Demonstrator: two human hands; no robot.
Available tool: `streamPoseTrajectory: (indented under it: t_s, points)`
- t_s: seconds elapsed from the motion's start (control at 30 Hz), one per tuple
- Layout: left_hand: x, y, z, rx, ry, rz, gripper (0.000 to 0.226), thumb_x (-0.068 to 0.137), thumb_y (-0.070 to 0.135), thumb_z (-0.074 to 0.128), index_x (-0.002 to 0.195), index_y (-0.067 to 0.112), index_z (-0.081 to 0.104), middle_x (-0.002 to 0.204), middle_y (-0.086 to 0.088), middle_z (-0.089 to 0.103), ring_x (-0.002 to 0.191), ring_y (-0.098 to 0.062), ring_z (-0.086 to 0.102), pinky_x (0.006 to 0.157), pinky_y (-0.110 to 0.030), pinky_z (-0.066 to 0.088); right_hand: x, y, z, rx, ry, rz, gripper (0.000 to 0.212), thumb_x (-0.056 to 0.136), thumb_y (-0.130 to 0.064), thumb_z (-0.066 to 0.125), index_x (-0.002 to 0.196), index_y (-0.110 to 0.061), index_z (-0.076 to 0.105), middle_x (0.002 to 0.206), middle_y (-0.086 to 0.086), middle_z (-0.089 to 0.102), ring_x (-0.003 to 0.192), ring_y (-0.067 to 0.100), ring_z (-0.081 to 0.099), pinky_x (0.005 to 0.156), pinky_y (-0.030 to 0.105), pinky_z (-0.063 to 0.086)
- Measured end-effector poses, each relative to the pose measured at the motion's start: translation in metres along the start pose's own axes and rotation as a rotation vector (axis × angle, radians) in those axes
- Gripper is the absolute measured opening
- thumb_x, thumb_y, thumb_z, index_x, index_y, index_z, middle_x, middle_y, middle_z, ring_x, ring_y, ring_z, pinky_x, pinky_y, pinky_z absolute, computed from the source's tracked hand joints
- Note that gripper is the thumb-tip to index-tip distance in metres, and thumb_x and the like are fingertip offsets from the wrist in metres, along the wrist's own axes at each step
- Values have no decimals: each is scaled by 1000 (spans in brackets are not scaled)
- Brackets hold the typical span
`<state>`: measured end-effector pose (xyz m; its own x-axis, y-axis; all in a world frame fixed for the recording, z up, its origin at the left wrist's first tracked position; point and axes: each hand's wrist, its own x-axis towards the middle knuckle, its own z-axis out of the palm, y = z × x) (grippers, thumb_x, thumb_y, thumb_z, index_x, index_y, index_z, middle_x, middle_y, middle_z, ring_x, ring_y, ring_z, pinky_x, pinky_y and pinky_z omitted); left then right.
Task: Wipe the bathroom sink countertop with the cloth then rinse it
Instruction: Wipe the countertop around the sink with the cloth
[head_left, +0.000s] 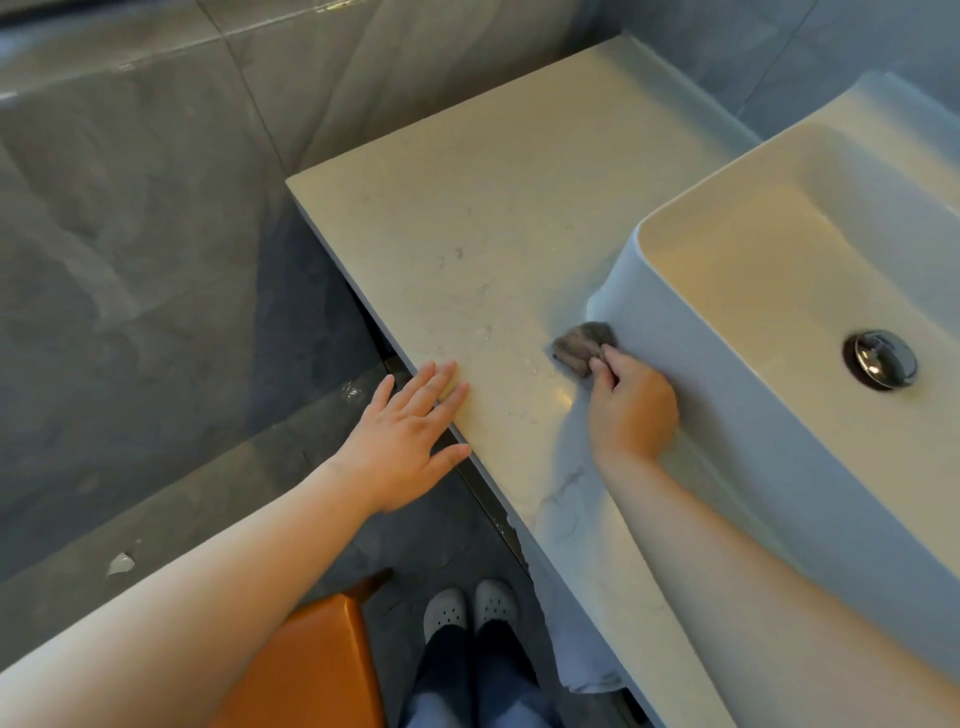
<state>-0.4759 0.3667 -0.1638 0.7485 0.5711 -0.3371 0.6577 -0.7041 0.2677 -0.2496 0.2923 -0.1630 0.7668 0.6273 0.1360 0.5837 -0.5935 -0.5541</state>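
Head view: we are judging the wipe partway, our right grip (631, 410) pinching a small crumpled grey cloth (582, 345) onto the pale stone surface (467, 234) just ahead of it; rinsing is waiting.

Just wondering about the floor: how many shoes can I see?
2 shoes, side by side on the dark floor before the countertop: left shoe, right shoe.

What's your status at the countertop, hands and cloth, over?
Right hand grips cloth on countertop, beside sink. Left hand open, flat at front edge. Nothing blocking the wipe path.
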Motion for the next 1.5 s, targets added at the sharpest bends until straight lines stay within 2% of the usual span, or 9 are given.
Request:
streamPoseTrajectory:
  t_s: [0.27, 0.47, 0.77, 0.9, 1.0, 1.07, 1.23, 1.33, 1.5]
  points:
    - [2, 2, -6, -88, 137, -21, 82, 83, 67, 9, 151, 22, 10, 159, 4, -1, 145, -13, -7, 117, -41, -8, 0, 9, 11, 96, -2, -63, 27, 91, -21, 59, 115, -13, 68, 111, 2, 71, 103, 24, 63, 88, 34, 49]
    - [15, -9, -11, -96, 228, -152, 74, 92, 58, 26, 151, 18, 5, 158, 1, -8, 145, -20, -12, 119, -45, -1, -9, -10, 19, 124, -78, -173, 25, 88, -19, 64, 111, -13, 71, 109, 2, 71, 99, 22, 64, 81, 26, 44]
    - [24, -36, -31, -202, 102, -164, 57, 99, 42, 30, 150, 24, 16, 158, 9, -1, 145, -12, -4, 119, -41, 2, -60, -14, 18, 136, -213, -421, 27, 80, -11, 73, 106, -14, 73, 107, 0, 72, 99, 21, 65, 86, 32, 52]
    - [24, -33, -35, -184, 72, -170, 57, 99, 44, 30, 150, 23, 15, 158, 8, -3, 145, -13, -4, 119, -42, 2, -71, -18, 1, 186, -391, -387, 23, 83, -15, 69, 104, -22, 74, 101, -11, 73, 93, 7, 65, 80, 25, 53]
    - [24, -30, -35, -194, 66, -185, 59, 99, 44, 30, 151, 22, 13, 158, 7, -5, 145, -14, -5, 119, -42, 2, -71, -31, -24, 460, -730, -108, 21, 87, -14, 65, 98, -27, 76, 78, -18, 72, 71, -1, 65, 63, 13, 47]
    - [24, -29, -35, -190, 62, -190, 59, 99, 44, 30, 151, 22, 13, 159, 7, -5, 146, -14, -5, 119, -42, 3, -62, -35, -36, 572, -863, 9, 19, 87, -12, 65, 96, -25, 75, 81, -12, 75, 75, 1, 68, 67, 13, 50]
    - [24, -27, -36, -167, 51, -194, 60, 99, 45, 30, 151, 21, 11, 159, 6, -7, 146, -15, -6, 119, -41, 3, -10, -20, -33, 411, -556, 194, 21, 90, -20, 62, 109, -17, 71, 103, -2, 72, 96, 10, 65, 85, 24, 45]
    - [24, -25, -37, -169, 46, -199, 61, 99, 45, 30, 151, 21, 10, 159, 5, -7, 146, -15, -7, 119, -41, 3, -4, -16, -34, 206, -338, 63, 34, 95, -26, 51, 124, -11, 59, 122, 4, 63, 115, 20, 56, 93, 31, 42]
    - [25, -24, -37, -153, 38, -211, 63, 98, 46, 30, 151, 20, 8, 159, 4, -9, 146, -16, -8, 119, -42, 3, -35, -6, -28, -6, -366, -226, 57, 91, -34, 57, 142, -15, 40, 147, 5, 40, 134, 24, 35, 112, 41, 30]
